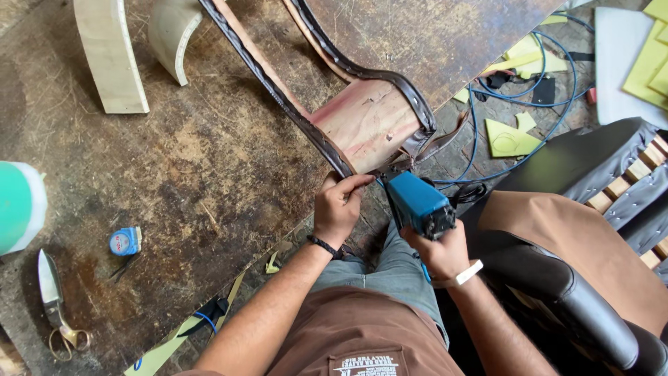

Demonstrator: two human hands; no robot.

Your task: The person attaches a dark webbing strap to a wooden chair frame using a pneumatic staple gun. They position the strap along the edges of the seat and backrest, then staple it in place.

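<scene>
The left hand (339, 207) pinches the dark leather strip (278, 90) where it wraps the end of a curved wooden frame piece (365, 122) at the near edge of the worn worktop (209, 160). The right hand (440, 252) is wrapped tight around a blue staple gun (416, 202), its nose set against the same end, just beside the left fingertips. Toward the worktop's left edge lie a small blue tape measure (125, 241) and scissors (56, 306). Two pale curved wood pieces (111, 56) stand at the far edge.
</scene>
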